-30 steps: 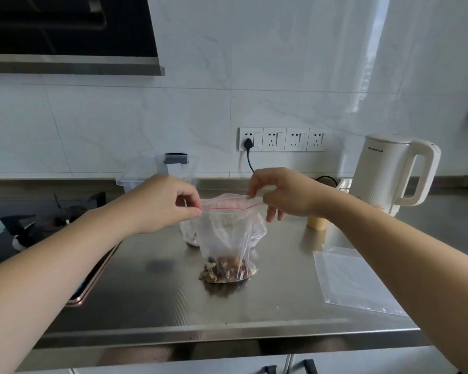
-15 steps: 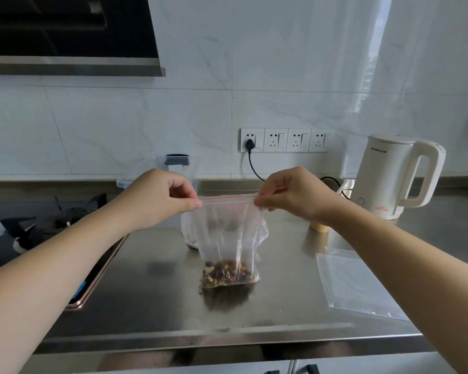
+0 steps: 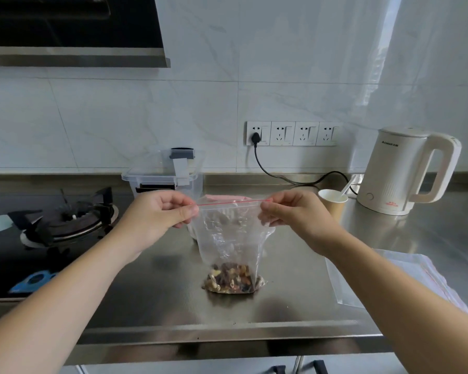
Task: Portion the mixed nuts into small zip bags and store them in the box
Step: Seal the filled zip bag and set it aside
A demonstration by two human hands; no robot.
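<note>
Small clear zip bag, red line along the seal, upright, its top edge pulled taut and level; base resting on the steel counter. Mixed nuts, brown, tan and dark, heaped in the bottom. Clear lidded box with grey latch, behind and left of it, by the wall. Flat empty bags lie to the right.

wall: white marble tile | counter: stainless steel | hood: dark | sockets: four
</note>
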